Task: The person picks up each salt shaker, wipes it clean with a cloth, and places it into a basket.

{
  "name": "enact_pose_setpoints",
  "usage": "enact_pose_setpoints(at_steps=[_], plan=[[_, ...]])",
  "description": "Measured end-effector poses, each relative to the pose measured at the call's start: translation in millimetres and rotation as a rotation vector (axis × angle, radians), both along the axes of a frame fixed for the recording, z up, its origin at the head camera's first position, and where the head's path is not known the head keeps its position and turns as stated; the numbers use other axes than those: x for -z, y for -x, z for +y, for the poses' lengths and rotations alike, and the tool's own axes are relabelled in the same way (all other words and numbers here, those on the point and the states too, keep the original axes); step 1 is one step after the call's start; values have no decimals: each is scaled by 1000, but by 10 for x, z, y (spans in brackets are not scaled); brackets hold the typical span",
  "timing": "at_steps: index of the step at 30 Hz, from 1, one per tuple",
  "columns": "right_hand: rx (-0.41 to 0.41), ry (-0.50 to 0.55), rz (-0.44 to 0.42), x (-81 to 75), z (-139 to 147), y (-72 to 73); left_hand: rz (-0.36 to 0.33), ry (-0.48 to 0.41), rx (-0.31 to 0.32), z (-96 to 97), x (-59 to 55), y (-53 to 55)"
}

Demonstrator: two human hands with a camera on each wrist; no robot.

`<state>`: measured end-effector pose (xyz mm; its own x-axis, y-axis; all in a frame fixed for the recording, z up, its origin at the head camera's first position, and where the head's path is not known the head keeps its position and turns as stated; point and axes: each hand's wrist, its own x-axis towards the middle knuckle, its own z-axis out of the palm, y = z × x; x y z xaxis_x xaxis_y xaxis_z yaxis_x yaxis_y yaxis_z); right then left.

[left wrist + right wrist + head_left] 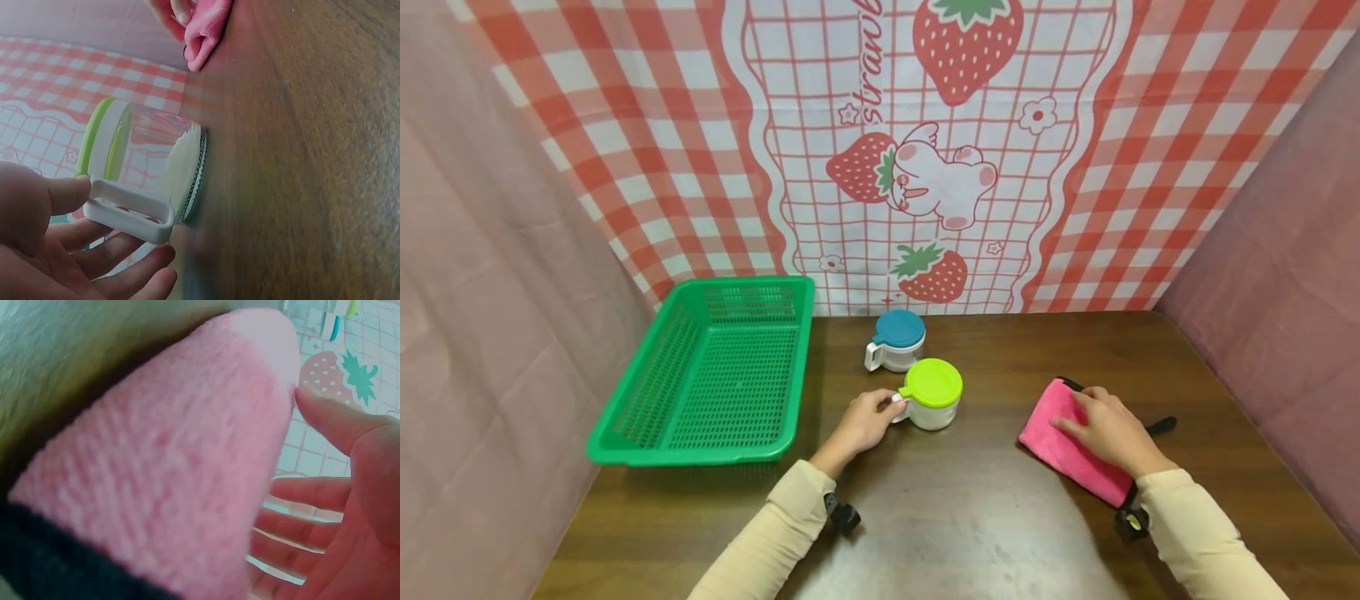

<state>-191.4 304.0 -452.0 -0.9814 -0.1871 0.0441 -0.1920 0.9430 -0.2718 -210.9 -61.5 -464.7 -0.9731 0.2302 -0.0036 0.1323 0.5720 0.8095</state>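
Note:
My left hand (862, 423) pinches the white handle (129, 214) of a clear seasoning jar with a lime-green lid (934, 383). In the left wrist view, its thumb lies at the handle's upper end and its fingers pass beneath. A second seasoning jar with a blue lid (899, 329) stands just behind, its handle facing left. Off to the right, my right hand (1112, 429) rests on a folded pink fuzzy cloth (1078, 454) with black edging. Its thumb touches the cloth (175, 437) in the right wrist view, with the other fingers extended along the far side.
A green perforated basket (790, 429) sits on the left of the wooden table (955, 533). A black strap end (1163, 426) sticks out beyond the right hand. The checkered strawberry backdrop (925, 275) borders the table at the back, with pink drapes at both sides.

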Motion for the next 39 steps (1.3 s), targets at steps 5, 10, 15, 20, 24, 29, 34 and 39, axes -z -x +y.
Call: enact_pose_setpoints(at_steps=[5,10,15,20,24,29,34,39], plan=[[-19,2,-15,-29,-27,-4,12,-2,1,-9,9,13],[-14,-36,-51,13,-14,-13,10,3,7,-11,12,24],[-20,-54,-34,92,-8,-7,17,15,13,-17,8,22],[-21,-57,-56,100,4,-4,28,28,19,-21,13,23],[-35,-79,-82,93,12,7,27,32,18,-28,15,34],[-47,-103,-95,106,17,21,2,26,17,-19,6,27],[-27,-109,-103,107,9,62,-4,21,23,-27,14,40],[-3,-74,-110,95,-1,88,-2,15,27,-36,20,49]])
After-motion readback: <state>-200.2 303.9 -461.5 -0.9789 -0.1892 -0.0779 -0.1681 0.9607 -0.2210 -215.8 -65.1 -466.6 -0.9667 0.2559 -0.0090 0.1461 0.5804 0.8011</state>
